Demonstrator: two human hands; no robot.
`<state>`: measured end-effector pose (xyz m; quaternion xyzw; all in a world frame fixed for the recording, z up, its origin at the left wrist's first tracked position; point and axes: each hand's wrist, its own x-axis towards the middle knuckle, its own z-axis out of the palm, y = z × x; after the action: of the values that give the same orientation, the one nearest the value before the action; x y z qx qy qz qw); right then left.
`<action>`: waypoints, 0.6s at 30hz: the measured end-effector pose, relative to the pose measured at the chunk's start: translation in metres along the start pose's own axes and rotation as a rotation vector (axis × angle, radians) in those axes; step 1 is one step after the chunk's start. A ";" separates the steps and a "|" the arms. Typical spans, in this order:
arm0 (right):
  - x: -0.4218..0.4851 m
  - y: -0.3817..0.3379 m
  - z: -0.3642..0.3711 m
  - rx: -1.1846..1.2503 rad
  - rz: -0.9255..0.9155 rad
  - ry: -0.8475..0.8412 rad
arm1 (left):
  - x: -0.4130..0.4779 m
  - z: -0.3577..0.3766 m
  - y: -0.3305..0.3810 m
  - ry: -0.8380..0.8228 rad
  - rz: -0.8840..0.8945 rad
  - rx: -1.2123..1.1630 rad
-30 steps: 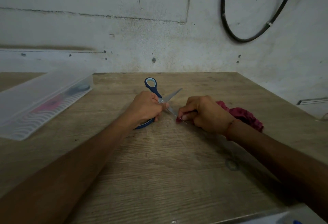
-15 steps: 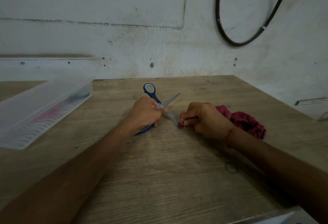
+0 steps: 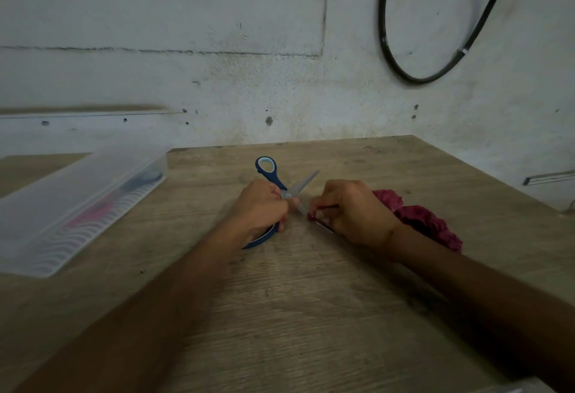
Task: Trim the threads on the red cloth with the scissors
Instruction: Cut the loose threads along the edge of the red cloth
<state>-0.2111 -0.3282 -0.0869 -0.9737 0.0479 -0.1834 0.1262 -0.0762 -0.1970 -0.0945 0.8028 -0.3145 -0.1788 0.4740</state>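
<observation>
Scissors (image 3: 271, 175) have edged against red cloth (image 3: 426, 221) in right grip (image 3: 354, 212).

One wide-angle camera, worn on the person's head, looks forward and down from above the near edge of the surface (image 3: 311, 315). It is close: both forearms (image 3: 155, 315) reach in from the bottom corners, and the left hand (image 3: 258, 209) and right hand (image 3: 354, 212) sit near each other at mid-surface, just above frame centre. It faces the wall (image 3: 217, 81) behind the far edge of the surface; that wall fills the upper part of the frame. The surface's left side runs out of frame; its right edge shows
</observation>
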 end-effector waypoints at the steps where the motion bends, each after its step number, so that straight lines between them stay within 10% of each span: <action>1: -0.008 0.003 -0.003 0.019 0.014 -0.020 | 0.001 0.001 0.001 -0.009 0.007 0.004; 18: -0.014 0.010 -0.012 0.128 0.099 -0.143 | -0.003 0.002 -0.002 0.043 0.060 0.095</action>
<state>-0.2289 -0.3392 -0.0832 -0.9707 0.0748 -0.1096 0.2004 -0.0787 -0.1959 -0.0971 0.8182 -0.3364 -0.1321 0.4472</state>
